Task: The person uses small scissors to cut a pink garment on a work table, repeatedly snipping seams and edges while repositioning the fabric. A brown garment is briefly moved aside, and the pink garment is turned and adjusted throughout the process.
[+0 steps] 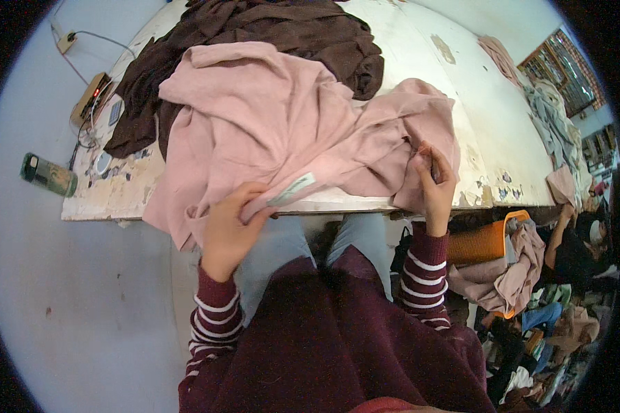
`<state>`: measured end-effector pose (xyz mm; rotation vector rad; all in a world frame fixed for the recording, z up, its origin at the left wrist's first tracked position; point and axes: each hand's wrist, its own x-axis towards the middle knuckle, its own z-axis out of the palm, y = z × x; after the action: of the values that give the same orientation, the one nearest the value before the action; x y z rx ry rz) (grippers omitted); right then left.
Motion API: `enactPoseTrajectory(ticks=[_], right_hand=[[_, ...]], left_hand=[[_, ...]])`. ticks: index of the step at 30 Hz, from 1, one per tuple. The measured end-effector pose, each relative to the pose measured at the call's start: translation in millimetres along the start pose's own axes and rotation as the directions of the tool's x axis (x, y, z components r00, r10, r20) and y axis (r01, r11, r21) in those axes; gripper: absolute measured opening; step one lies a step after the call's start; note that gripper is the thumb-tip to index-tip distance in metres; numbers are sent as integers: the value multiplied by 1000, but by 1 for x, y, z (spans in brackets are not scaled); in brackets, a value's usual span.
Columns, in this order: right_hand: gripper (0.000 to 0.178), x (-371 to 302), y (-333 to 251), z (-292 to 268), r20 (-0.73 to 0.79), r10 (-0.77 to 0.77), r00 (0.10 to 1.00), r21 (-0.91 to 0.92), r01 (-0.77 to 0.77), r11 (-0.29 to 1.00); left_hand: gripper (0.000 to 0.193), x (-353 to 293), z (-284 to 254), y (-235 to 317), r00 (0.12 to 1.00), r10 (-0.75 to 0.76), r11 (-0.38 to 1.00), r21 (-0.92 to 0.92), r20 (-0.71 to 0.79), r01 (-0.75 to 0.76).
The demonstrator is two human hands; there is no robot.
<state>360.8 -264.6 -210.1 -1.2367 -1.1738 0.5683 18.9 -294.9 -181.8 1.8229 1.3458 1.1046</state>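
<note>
At white table [482, 124] | left grip [233, 227] pinching pink garment [262, 110] beside label [293, 188] | right grip [437, 189] pinching it

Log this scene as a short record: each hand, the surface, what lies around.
Left hand: holds the pink garment beside its pale label
Right hand: pinches the same garment, farther right
Surface: worn white table
Behind garment: dark brown cloth, partly overlapped
Far left: green bottle
Lower right: orange basket with pink cloth

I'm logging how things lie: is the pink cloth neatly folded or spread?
Loosely spread, not neatly folded: the pink cloth lies in uneven wrinkles across the table, one edge in the left hand.
</note>
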Motion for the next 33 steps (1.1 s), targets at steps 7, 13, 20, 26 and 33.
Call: enactPoseTrajectory(ticks=[7,13,20,26,33], right_hand=[[34,2,-7,-6,49,-32,998,-87,36,996],[31,-2,6,43,-1,-48,999,69,48,996],[29,-25,23,31,43,-23,999,21,22,1000],[40,-48,-15,7,145,-152,978,-252,185,950],[22,-44,-41,36,254,-207,945,-268,275,923]], left_hand=[[30,10,2,-5,996,92,984,150,13,-93],[38,25,63,49,934,327,920,273,-142,-281],[35,68,130,24,997,-35,997,68,63,30],[27,52,115,4,940,-135,550,-766,313,333],[28,44,112,3,920,-143,408,-825,365,391]])
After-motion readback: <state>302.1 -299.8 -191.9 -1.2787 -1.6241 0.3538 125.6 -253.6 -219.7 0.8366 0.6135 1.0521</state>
